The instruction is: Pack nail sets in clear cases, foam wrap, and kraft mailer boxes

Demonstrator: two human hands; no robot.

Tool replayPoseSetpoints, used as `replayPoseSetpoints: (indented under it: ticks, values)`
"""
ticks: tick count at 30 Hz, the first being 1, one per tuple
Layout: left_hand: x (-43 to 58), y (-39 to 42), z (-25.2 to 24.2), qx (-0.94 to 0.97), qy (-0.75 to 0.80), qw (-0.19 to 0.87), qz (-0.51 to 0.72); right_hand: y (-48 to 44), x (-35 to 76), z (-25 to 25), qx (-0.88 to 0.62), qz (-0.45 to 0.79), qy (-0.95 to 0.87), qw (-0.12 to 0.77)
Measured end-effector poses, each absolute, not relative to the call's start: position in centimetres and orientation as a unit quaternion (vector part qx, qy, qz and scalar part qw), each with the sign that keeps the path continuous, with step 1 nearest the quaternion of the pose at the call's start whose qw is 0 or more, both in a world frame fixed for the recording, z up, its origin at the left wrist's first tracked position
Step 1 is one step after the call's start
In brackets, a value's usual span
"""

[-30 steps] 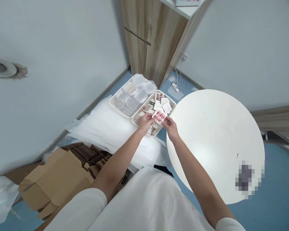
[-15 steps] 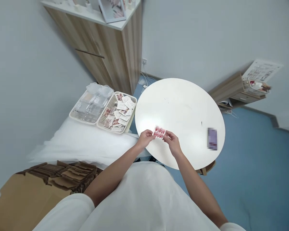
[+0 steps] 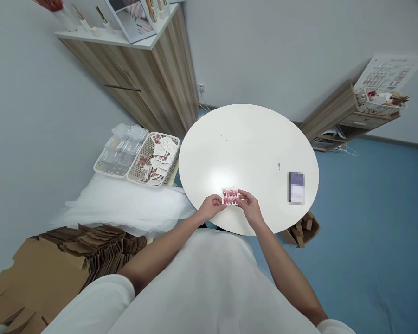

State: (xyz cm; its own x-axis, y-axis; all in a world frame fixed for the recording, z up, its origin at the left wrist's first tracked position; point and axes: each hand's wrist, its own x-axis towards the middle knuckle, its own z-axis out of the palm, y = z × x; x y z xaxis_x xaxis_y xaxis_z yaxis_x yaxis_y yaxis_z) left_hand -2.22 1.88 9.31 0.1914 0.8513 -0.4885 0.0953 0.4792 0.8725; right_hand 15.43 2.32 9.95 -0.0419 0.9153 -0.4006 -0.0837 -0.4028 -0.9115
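A small white card of press-on nails (image 3: 230, 195), with rows of pink and red nails, is held over the near edge of the round white table (image 3: 254, 148). My left hand (image 3: 210, 207) is closed at the card's lower left edge, thumb along its corner. At the right edge, my right hand (image 3: 249, 207) pinches the card between thumb and fingers. The nail side faces up toward me.
Left of the table, a white basket (image 3: 129, 178) holds many nail cards, beside a tray of clear plastic boxes (image 3: 120, 150). Folded cardboard (image 3: 52, 269) is stacked at lower left. A blurred-out purple item (image 3: 296, 188) lies on the table's right; a cardboard box (image 3: 304, 229) stands below.
My view has shifted, so the table and baskets appear further left. The nail card has turned to sit straighter, with both hands still at its edges.
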Motion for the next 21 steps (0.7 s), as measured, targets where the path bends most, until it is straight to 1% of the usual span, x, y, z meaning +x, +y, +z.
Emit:
replayPoseSetpoints:
  ticks: [5, 9, 21]
  values:
    - [-1.2, 1.5, 9.6, 0.417, 0.564, 0.641, 0.312, 2.2, 16.7, 10.3, -0.56, 0.62, -0.375, 0.402]
    - [-1.0, 2.0, 10.2, 0.423, 0.567, 0.637, 0.305, 2.2, 16.9, 10.1, -0.564, 0.614, -0.364, 0.416]
    - [-3.0, 3.8, 10.6, 0.44, 0.549, 0.64, 0.308, 2.7, 15.3, 10.0, -0.573, 0.598, -0.345, 0.441]
